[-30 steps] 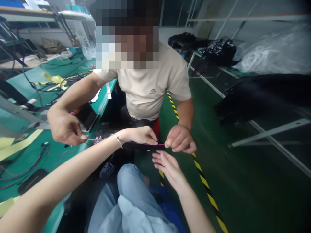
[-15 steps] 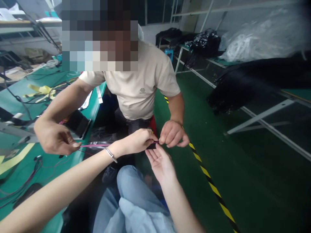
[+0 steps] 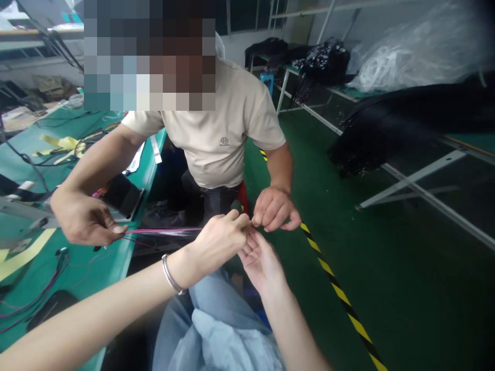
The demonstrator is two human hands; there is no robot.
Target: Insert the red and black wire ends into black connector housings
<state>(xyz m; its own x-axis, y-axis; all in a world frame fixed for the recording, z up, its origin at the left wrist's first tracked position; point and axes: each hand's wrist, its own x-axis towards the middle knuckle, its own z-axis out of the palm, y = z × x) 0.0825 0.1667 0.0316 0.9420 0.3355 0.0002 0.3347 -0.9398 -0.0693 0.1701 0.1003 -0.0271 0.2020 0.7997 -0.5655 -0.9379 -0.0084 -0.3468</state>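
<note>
Thin pink and dark wires [image 3: 166, 231] stretch across between a co-worker's two hands. The co-worker's hand at the left [image 3: 91, 221] pinches one end, and the other hand [image 3: 274, 209] pinches near the far end. My left hand [image 3: 222, 239], with a silver bangle on its wrist, is closed over the wires close to that far end; what lies between its fingers is hidden. Just below and to the right, my right hand [image 3: 261, 260] has its palm turned up, its fingertips meeting my left hand at the wires. What these fingertips hold is too small to tell.
A green table [image 3: 116, 273] at the left bears cables, yellow strips [image 3: 62, 147] and a black box [image 3: 121, 196]. The co-worker sits opposite. Black cable bundles [image 3: 410, 123] and clear plastic bags lie on racks at the right. Yellow-black tape [image 3: 340, 293] marks the green floor.
My left hand has turned and come closer to me, now covering the dark piece seen before at the wire end. The co-worker's hands have barely moved. The view has shifted slightly.
</note>
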